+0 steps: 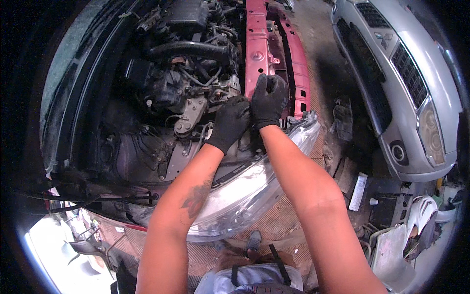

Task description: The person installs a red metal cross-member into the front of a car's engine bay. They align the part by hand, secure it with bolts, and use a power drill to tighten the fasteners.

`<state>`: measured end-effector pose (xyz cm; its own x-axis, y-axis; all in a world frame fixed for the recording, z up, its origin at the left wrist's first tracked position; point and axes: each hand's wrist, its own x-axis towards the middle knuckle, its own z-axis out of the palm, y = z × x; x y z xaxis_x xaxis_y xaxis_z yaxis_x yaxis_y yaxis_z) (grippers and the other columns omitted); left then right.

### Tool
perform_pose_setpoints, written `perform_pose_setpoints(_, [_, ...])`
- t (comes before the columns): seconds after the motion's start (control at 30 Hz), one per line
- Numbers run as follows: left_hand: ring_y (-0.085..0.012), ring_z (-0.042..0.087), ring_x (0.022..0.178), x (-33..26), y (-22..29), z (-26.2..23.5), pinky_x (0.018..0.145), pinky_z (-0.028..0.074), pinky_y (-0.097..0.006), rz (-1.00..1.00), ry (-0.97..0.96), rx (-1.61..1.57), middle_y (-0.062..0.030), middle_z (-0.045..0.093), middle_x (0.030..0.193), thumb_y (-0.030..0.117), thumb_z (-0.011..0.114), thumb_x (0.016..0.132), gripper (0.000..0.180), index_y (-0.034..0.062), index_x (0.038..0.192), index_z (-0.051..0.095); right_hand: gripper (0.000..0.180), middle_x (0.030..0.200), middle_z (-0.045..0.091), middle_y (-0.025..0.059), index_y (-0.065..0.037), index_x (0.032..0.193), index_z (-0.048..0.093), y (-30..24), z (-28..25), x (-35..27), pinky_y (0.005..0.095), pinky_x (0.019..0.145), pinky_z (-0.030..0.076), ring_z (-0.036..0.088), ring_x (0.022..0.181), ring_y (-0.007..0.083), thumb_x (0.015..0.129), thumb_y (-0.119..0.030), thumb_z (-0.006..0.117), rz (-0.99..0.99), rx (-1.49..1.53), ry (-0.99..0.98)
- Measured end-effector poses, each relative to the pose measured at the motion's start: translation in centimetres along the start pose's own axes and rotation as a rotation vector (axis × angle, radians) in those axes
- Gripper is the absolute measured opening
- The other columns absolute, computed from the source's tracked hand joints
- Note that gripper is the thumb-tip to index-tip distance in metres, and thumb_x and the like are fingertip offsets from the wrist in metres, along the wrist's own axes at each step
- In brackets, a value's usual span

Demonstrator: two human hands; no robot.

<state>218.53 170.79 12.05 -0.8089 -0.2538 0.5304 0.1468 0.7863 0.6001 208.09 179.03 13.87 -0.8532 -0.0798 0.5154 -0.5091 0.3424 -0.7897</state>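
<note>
Both my hands wear black gloves and work close together at the near end of a red radiator support panel [256, 36], beside the engine bay. My left hand [231, 122] is closed, its fingers curled at the panel's inner edge; whatever they grip is hidden. Just to its right, my right hand [270, 102] is bent over the panel with thumb and fingers drawn together. Anything between them is too small or covered to make out. Below my wrists lies a clear headlight [240, 196] at the car's front corner.
A black air hose [191, 50] and a metal engine mount bracket [190, 117] sit left of my hands. A silver front bumper [406, 63] stands at the right. Lower right are a white elongated box [358, 192] and piled parts. A chair [90, 247] stands lower left.
</note>
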Motion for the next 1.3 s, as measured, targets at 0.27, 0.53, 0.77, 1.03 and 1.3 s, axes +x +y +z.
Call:
perform_pose_setpoints(0.27, [-0.0377, 0.062, 0.097, -0.4, -1.0, 1.6, 0.086, 0.051, -0.043, 0.019, 0.065, -0.081, -0.0168, 0.064, 0.106, 0.008, 0.061, 0.078, 0.022, 0.0031, 0.098, 0.067, 0.039, 0.095, 0.058, 0.0249, 0.001, 0.097, 0.057, 0.6, 0.7, -0.1, 0.0496, 0.081, 0.044, 0.057, 0.092, 0.0433, 0.096, -0.038, 0.055, -0.062, -0.079, 0.054])
perform_pose_setpoints(0.53, [-0.0392, 0.062, 0.096, 0.0, -2.2, 2.3, 0.085, 0.051, -0.045, 0.019, 0.083, -0.164, -0.0189, 0.064, 0.102, 0.009, 0.06, 0.077, 0.02, 0.0025, 0.096, 0.067, 0.043, 0.089, 0.061, 0.025, 0.0, 0.088, 0.06, 1.0, 1.0, 0.3, 0.0516, 0.079, 0.044, 0.058, 0.089, 0.0445, 0.098, -0.04, 0.05, -0.067, -0.15, 0.043])
perform_pose_setpoints(0.77, [-0.04, 0.061, 0.096, -0.1, -1.5, 1.8, 0.086, 0.05, -0.044, -0.015, 0.069, -0.209, -0.0197, 0.063, 0.098, 0.004, 0.06, 0.073, 0.02, 0.0004, 0.092, 0.066, 0.043, 0.077, 0.061, 0.0228, 0.001, 0.076, 0.059, 0.3, 0.9, -0.1, 0.0472, 0.069, 0.044, 0.06, 0.076, 0.04, 0.099, -0.035, 0.05, -0.113, -0.191, 0.06])
perform_pose_setpoints(1.03, [-0.0417, 0.061, 0.097, -0.2, -1.8, 1.4, 0.086, 0.05, -0.043, -0.052, 0.075, -0.328, -0.0223, 0.063, 0.102, -0.001, 0.055, 0.07, 0.028, -0.0025, 0.095, 0.067, 0.042, 0.113, 0.064, 0.0223, -0.002, 0.106, 0.063, 0.4, 0.8, -2.0, 0.0464, 0.088, 0.05, 0.063, 0.1, 0.0374, 0.099, -0.039, 0.046, -0.189, -0.422, -0.065])
perform_pose_setpoints(1.3, [-0.0405, 0.062, 0.093, 0.4, -2.7, 1.7, 0.084, 0.051, -0.043, -0.021, 0.12, -0.319, -0.0194, 0.065, 0.097, 0.002, 0.059, 0.073, 0.02, 0.0008, 0.091, 0.069, 0.043, 0.079, 0.065, 0.0198, -0.004, 0.082, 0.064, 1.7, 1.8, -0.9, 0.0493, 0.069, 0.048, 0.064, 0.076, 0.04, 0.101, -0.035, 0.041, -0.256, -0.412, 0.044])
